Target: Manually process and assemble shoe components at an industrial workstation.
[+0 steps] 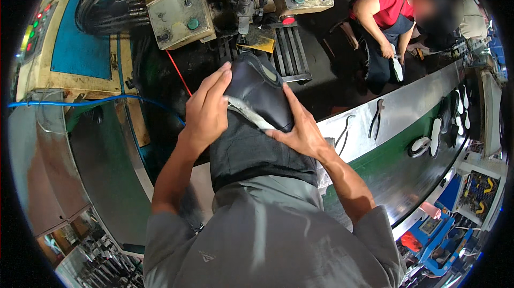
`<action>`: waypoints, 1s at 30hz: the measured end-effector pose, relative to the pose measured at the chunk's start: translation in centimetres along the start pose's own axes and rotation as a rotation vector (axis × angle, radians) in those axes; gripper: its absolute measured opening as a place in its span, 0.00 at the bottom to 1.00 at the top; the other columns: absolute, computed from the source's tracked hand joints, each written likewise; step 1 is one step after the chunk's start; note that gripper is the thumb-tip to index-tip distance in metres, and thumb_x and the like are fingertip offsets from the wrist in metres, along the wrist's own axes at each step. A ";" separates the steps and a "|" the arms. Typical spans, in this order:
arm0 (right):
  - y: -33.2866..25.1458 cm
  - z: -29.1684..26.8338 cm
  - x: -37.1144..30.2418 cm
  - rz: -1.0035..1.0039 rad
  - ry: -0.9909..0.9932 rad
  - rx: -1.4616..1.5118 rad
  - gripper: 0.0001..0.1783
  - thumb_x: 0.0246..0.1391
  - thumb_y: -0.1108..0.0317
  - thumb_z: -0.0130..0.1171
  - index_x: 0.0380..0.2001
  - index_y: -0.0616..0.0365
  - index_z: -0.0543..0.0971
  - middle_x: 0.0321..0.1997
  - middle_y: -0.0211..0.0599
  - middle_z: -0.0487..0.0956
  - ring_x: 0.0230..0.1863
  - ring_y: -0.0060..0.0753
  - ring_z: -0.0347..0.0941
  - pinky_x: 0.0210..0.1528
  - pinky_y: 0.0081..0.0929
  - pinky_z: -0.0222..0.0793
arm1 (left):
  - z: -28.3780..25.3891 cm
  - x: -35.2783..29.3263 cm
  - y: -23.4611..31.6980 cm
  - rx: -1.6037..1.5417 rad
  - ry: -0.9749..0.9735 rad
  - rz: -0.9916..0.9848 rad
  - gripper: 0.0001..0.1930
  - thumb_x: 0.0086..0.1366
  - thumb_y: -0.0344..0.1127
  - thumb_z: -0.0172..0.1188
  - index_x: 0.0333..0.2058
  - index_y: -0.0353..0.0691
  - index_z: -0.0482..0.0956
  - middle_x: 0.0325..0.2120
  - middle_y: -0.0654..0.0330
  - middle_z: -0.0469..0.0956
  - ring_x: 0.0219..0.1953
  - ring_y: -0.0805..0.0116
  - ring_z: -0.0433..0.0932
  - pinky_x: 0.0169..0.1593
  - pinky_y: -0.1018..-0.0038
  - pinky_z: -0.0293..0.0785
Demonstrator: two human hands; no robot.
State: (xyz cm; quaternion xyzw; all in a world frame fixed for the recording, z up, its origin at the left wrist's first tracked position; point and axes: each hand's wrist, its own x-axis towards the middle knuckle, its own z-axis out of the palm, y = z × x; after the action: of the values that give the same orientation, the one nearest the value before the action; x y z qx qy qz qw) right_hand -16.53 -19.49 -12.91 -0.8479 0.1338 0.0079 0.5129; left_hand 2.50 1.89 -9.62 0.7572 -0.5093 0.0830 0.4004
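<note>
Between both hands, in front of my body, is a black shoe upper (254, 87). Its smooth surface looks like leather. A pale opening shows near its upper right end, and a ragged whitish edge runs along the side toward me. My left hand (208, 107) grips its left side, fingers pointing up along it. On the right side, my right hand (302, 130) holds it with the thumb at the whitish edge and the fingers along the black surface. The underside of the shoe upper is hidden from this view.
Ahead stands a machine with two control boxes (179, 12) and a slatted metal tread (293, 50). Pliers (376, 118) lie on the metal ledge at right, beside a green conveyor (375, 173) carrying shoe parts. A blue hose (101, 98) crosses at left. A co-worker in red (388, 4) sits at far right.
</note>
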 end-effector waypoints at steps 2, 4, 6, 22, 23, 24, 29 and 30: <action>0.2 0.5 0.9 -0.012 0.104 -0.057 0.71 0.50 0.63 0.83 0.85 0.60 0.44 0.78 0.67 0.65 0.78 0.67 0.66 0.78 0.47 0.65 | -1.8 -0.5 1.8 -0.130 -0.088 0.030 0.35 0.61 0.18 0.63 0.69 0.29 0.73 0.70 0.40 0.73 0.71 0.45 0.76 0.73 0.60 0.71; 3.3 1.8 1.1 -0.082 0.138 -0.070 0.72 0.48 0.69 0.83 0.85 0.60 0.43 0.78 0.68 0.63 0.77 0.72 0.64 0.78 0.51 0.65 | -3.0 -1.4 4.6 -0.535 -0.110 -0.197 0.39 0.60 0.21 0.67 0.72 0.30 0.69 0.73 0.41 0.71 0.73 0.48 0.73 0.76 0.60 0.66; 5.0 3.4 0.8 -0.298 0.217 -0.217 0.73 0.43 0.74 0.84 0.85 0.61 0.46 0.78 0.68 0.62 0.78 0.72 0.63 0.78 0.52 0.63 | -2.7 -2.3 5.6 -0.922 -0.107 -0.460 0.45 0.58 0.23 0.70 0.75 0.30 0.65 0.75 0.42 0.68 0.75 0.50 0.71 0.78 0.60 0.61; 6.0 4.8 0.9 -0.378 0.249 -0.294 0.73 0.33 0.77 0.86 0.83 0.59 0.54 0.75 0.60 0.65 0.70 0.69 0.67 0.74 0.56 0.65 | 2.3 -2.2 4.5 -0.783 0.029 -0.671 0.37 0.55 0.26 0.72 0.66 0.31 0.77 0.62 0.54 0.84 0.64 0.64 0.82 0.71 0.68 0.72; 5.7 4.8 0.9 -0.352 0.239 -0.289 0.73 0.34 0.76 0.86 0.83 0.58 0.54 0.75 0.59 0.65 0.71 0.69 0.66 0.75 0.56 0.65 | 2.4 -2.3 4.1 -0.793 0.018 -0.680 0.37 0.55 0.28 0.73 0.67 0.31 0.77 0.64 0.54 0.82 0.66 0.64 0.80 0.72 0.67 0.69; 5.5 4.5 1.0 -0.326 0.228 -0.284 0.73 0.34 0.76 0.86 0.83 0.58 0.54 0.75 0.59 0.64 0.71 0.69 0.66 0.75 0.56 0.64 | 2.4 -2.2 3.7 -0.804 0.007 -0.689 0.38 0.56 0.29 0.74 0.67 0.32 0.76 0.65 0.53 0.81 0.68 0.63 0.78 0.74 0.67 0.67; 1.7 -1.7 3.0 -0.190 -0.051 -0.110 0.66 0.54 0.50 0.80 0.84 0.64 0.50 0.71 0.67 0.74 0.68 0.64 0.77 0.72 0.47 0.71 | 3.5 0.8 -0.7 -1.116 0.079 -0.578 0.45 0.61 0.32 0.72 0.76 0.37 0.65 0.64 0.55 0.77 0.63 0.62 0.78 0.71 0.66 0.70; -0.1 -2.7 3.1 0.022 -0.171 0.122 0.64 0.56 0.46 0.79 0.83 0.65 0.54 0.72 0.68 0.74 0.72 0.63 0.74 0.74 0.46 0.69 | 4.1 1.3 -1.8 -1.193 0.051 -0.669 0.41 0.63 0.29 0.71 0.75 0.37 0.67 0.59 0.57 0.79 0.57 0.65 0.81 0.66 0.68 0.75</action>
State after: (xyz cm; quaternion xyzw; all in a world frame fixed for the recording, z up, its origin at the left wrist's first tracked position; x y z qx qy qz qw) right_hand -13.82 -22.46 -12.03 -0.8098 0.0991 0.0780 0.5730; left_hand 3.50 -1.55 -12.57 0.5215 -0.1971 -0.3220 0.7652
